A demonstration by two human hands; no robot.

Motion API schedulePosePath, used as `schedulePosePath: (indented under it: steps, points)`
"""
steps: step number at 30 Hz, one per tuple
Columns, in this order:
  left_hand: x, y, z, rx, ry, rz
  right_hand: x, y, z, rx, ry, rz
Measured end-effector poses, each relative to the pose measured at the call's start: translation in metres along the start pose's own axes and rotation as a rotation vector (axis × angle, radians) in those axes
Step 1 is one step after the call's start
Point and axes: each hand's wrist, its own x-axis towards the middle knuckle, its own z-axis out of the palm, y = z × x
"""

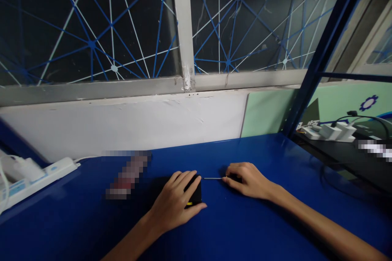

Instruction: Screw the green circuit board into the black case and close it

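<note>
My left hand (176,197) lies over a small black box-like object (197,191) with a yellow mark, fingers across its top and thumb along the near side. From the box's right side a thin, straight grey metal rod (212,178) runs just above the blue tabletop. Its right end sits between the thumb and fingertips of my right hand (243,179), which are closed in a pinch. Whether the rod has a handle inside my right hand is hidden. Most of the box is covered by my left hand.
The blue table (220,232) backs onto a white wall panel (153,122) under windows. At left lies a white power strip (39,181) with plugs. A blurred-out long item (130,175) rests left of my hands. A blue metal post (309,77) rises at the right, by more white chargers (333,131).
</note>
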Motion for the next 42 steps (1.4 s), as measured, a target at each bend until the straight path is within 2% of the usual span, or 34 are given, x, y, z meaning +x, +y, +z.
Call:
schedulePosePath:
  steps: [5, 20, 27, 32, 35, 42]
  points:
    - [0.003, 0.006, -0.008, -0.028, -0.100, 0.077, 0.000, 0.000, -0.003, 0.001, 0.009, -0.007]
    - [0.007, 0.011, -0.009, -0.060, -0.112, 0.069, 0.001, 0.003, -0.011, 0.001, 0.007, 0.008]
    - [0.007, 0.014, -0.012, -0.124, -0.198, 0.037, 0.002, 0.013, -0.022, -0.019, 0.088, 0.065]
    - [0.006, 0.014, -0.010, -0.124, -0.164, -0.004, 0.003, 0.017, -0.028, -0.008, 0.107, 0.087]
    - [0.003, 0.012, -0.004, -0.087, -0.128, -0.040, 0.002, 0.015, -0.029, 0.032, 0.051, 0.082]
    - [0.002, 0.012, 0.000, -0.045, -0.095, -0.084, -0.001, 0.000, -0.016, 0.337, -0.241, -0.027]
